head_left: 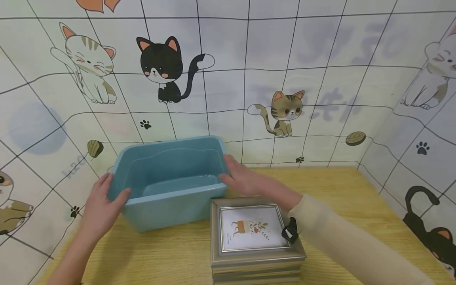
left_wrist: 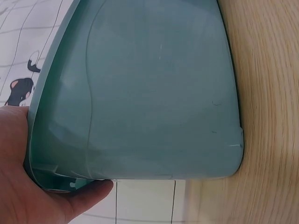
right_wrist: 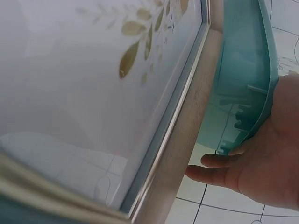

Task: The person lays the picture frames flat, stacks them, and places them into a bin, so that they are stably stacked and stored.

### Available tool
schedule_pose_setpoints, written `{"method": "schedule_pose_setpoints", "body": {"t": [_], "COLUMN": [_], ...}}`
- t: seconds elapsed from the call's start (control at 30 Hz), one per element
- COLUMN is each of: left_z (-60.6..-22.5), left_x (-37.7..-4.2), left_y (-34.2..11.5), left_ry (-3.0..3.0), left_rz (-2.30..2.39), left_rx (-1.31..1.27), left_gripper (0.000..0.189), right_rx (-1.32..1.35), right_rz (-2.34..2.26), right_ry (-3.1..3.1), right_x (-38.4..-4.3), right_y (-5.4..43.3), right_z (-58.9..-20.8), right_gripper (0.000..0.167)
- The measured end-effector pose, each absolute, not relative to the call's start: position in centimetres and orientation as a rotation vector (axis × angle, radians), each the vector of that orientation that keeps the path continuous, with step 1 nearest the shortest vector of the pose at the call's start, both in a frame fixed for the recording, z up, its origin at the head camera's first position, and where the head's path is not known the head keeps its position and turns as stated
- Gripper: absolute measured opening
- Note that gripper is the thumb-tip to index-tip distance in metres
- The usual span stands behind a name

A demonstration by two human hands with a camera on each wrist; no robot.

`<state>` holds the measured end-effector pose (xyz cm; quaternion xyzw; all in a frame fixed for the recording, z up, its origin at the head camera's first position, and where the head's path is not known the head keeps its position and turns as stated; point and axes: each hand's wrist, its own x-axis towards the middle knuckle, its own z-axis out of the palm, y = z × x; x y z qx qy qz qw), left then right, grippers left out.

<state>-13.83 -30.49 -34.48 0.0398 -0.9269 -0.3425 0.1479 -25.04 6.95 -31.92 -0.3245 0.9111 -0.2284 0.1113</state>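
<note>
A light blue plastic storage bin (head_left: 171, 208) stands on the wooden table, its open top facing up. My left hand (head_left: 101, 208) touches its left end, with the thumb at the front corner of the rim and the fingers along the outer left side. At the opposite end, my right hand (head_left: 246, 178) rests against the right rim, its fingers extended. In the right wrist view, the fingers (right_wrist: 212, 175) look straight beside the bin's edge. Below my right wrist lies a stack of picture frames (head_left: 258, 255); the top one holds a print of a plant in an orange pot.
The wooden table (head_left: 153, 257) runs back to a wall covering (head_left: 228, 91) with a grid and cartoon cats. This covering also rises at the left and right sides. The frame stack sits close to the bin's front right corner. A small black clip-like object (head_left: 290, 230) is by the right sleeve.
</note>
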Motion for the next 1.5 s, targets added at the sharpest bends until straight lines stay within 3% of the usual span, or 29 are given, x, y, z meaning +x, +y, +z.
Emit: {"method": "schedule_pose_setpoints", "body": {"t": [0.73,1.5], "left_z": [-34.2,-35.5], "left_x": [-16.0,-19.5], "left_y": [-25.2,-18.0], "left_ry": [-2.681,-2.638], "left_rz": [-1.05,-1.21], "left_rx": [0.041,-0.081], "left_gripper": [0.083,0.08], "right_rx": [-0.914,-0.809], "right_rz": [-0.834,-1.115], "right_ry": [2.583,2.699], "right_x": [-25.8,-24.6], "right_y": [13.3,21.2], "right_z": [-32.2,-34.2], "right_gripper": [0.076,0.064]}}
